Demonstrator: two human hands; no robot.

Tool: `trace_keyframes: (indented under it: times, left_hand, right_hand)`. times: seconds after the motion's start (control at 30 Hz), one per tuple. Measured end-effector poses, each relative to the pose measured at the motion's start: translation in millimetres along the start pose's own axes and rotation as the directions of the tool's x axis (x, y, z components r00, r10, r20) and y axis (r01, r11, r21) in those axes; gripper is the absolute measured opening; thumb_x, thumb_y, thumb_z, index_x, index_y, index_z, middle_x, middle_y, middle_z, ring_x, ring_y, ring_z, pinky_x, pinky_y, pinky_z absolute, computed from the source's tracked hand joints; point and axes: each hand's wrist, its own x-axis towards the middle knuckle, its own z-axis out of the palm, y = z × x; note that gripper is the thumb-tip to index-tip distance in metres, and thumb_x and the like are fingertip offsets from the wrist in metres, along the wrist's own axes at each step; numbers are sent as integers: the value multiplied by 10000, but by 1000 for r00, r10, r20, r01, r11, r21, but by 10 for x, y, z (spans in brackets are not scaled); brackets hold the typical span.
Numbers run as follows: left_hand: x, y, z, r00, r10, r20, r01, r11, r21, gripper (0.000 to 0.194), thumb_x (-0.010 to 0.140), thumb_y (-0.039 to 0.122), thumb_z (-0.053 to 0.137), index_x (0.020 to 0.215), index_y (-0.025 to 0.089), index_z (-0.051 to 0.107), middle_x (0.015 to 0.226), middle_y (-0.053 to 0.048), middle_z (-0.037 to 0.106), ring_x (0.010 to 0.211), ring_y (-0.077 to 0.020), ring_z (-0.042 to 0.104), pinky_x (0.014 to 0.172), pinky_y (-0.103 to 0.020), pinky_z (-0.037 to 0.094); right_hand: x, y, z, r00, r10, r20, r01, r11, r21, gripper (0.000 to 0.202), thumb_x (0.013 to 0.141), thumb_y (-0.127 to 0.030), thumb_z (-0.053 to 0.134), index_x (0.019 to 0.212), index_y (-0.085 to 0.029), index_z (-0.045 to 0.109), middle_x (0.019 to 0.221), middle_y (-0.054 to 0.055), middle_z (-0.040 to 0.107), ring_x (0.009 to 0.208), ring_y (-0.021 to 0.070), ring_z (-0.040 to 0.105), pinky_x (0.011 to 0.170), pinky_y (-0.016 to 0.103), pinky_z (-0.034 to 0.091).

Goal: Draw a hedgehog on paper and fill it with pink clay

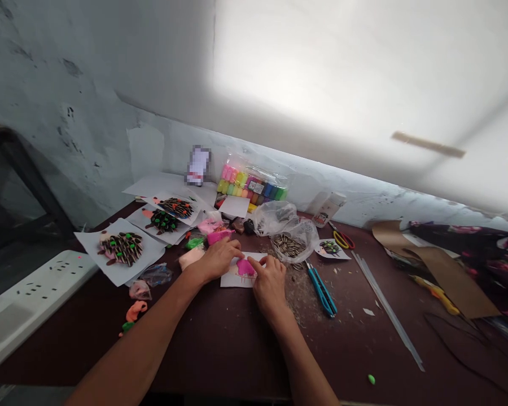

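A flat piece of pink modelling clay [244, 267] lies on a small white paper card [232, 281] with red marks below the clay. My left hand [218, 259] is at the card's left side, fingers bent and tips at the clay's upper left edge. From the right, my right hand [271, 282] presses thumb and index finger on the clay's edge, the other fingers curled in. Beside my left hand sit a pale pink clay lump [191, 257] and a bright pink clay pack [218, 235]. Both palms are hidden.
Finished seed-shell hedgehogs [122, 248] lie on paper at left, near a white power strip [38, 293]. Behind are a clay colour set [254, 183] and a bag of striped seeds [288, 246]. Right are a teal utility knife [322, 290], scissors [344, 240] and glue sticks [387, 310].
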Motion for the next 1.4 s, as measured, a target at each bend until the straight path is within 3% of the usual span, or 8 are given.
trace_keyframes:
  times: [0.2, 0.47, 0.67, 1.0, 1.2, 1.4]
  left_hand:
    - [1, 40, -7, 1000, -29, -2, 29, 999, 29, 462, 791, -35, 473, 1009, 257, 757, 1037, -54, 676, 917, -208, 535, 801, -326, 434]
    - [-11, 48, -4, 999, -32, -17, 32, 999, 6, 387, 800, -12, 509, 950, 250, 751, 1035, -44, 673, 914, -200, 540, 813, -321, 434]
    - [1, 16, 40, 999, -40, -22, 40, 999, 4, 462, 782, -65, 435, 973, 223, 742, 1058, -45, 682, 932, -200, 538, 843, -337, 441]
    - [-27, 21, 31, 994, -49, -94, 42, 996, -74, 347, 780, -27, 437, 922, 189, 668, 990, -43, 681, 913, -201, 532, 835, -345, 448]
    - [-35, 24, 26, 994, -55, -98, 46, 995, -94, 317, 768, -41, 430, 867, 180, 635, 963, -42, 679, 865, -195, 532, 789, -328, 446]
    - [-26, 45, -5, 995, -78, -63, 71, 992, -108, 325, 772, -60, 430, 860, 176, 637, 980, -47, 678, 869, -197, 539, 800, -333, 442]
  right_hand:
    - [58, -68, -9, 998, -28, 62, 29, 999, -24, 390, 959, -158, 497, 1240, -362, 676, 1032, 80, 589, 958, 225, 467, 853, 346, 278]
    - [33, -21, -39, 997, 54, 55, -58, 995, 77, 461, 925, -62, 480, 1234, -337, 682, 1058, 81, 604, 1003, 222, 502, 847, 329, 299]
    - [49, -33, -13, 999, 17, 47, -21, 996, 84, 383, 923, -88, 510, 1114, -334, 733, 1039, 71, 602, 971, 219, 494, 847, 326, 287]
    - [46, 24, 76, 999, -9, -48, 17, 986, 164, 477, 866, -22, 531, 1176, -335, 713, 1053, 67, 580, 956, 211, 475, 859, 334, 298]
    - [70, -40, 43, 993, -119, 9, 118, 989, 86, 441, 923, -105, 519, 1233, -376, 677, 1085, 70, 572, 963, 220, 461, 882, 367, 298]
    - [72, -44, 47, 993, -115, -4, 115, 991, 74, 434, 938, -126, 511, 1259, -377, 660, 1064, 67, 572, 950, 216, 464, 896, 365, 294]
